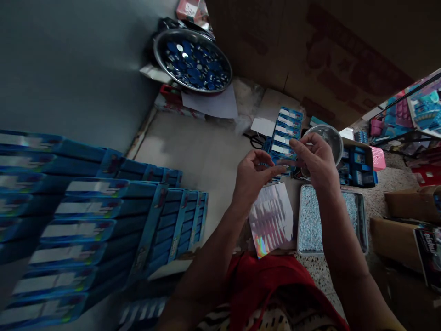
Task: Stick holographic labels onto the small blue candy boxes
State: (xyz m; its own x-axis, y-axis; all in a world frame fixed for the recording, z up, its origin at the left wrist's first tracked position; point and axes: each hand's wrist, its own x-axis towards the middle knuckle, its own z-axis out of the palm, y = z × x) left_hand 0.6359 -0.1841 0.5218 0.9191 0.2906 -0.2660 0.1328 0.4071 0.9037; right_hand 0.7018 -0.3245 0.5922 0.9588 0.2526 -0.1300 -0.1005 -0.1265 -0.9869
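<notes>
My left hand (253,177) and my right hand (315,154) are raised close together in the middle right of the head view. Both have their fingers pinched. Between them is something small and thin, possibly clear, too blurred to name. Behind the fingers stands a row of blue packs (287,128) with white labels. A shiny sheet (270,218) with silvery strips lies below my left hand. Under my right forearm is a tray (310,220) of small pale blue and white pieces. A round metal bowl (334,140) sits partly behind my right hand.
Stacked blue boxes (89,207) fill the left side. A steel bowl (193,59) of blue discs is at the upper left. A large cardboard box (292,50) rises behind the bench. Black scissor handles (255,140) show beside the blue packs. Brown boxes (396,239) stand at right.
</notes>
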